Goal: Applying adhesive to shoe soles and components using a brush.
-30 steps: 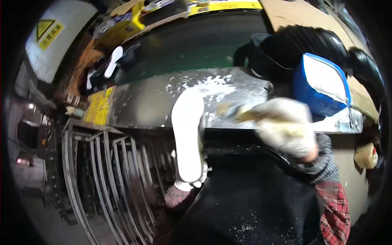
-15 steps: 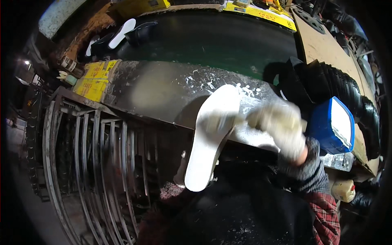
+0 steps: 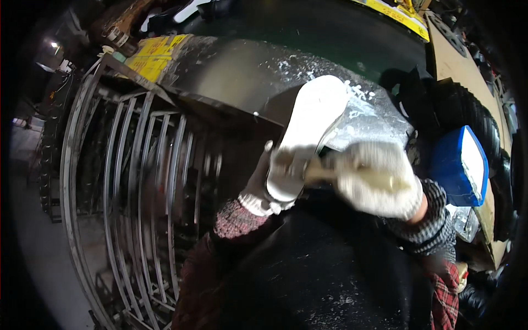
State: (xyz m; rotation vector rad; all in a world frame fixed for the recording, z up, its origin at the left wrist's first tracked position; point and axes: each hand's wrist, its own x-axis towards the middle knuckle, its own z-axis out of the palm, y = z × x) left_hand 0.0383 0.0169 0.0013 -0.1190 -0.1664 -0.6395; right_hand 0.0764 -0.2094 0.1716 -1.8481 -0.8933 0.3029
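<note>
Head view: 1 white sole point(image 3: 319, 115) at mid-frame, long axis slanting lower left to upper right, broad end up — left hand point(image 3: 257, 191) clamped on its narrow end, right hand point(image 3: 375, 179) wrapped around 1 blurred brush point(image 3: 319, 173); 1 blue tub point(image 3: 448, 165) at right.

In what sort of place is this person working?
Probably a footwear workshop: the right hand holds a brush to a white sole, a blue tub stands nearby, and a metal rack is at the left.
</note>
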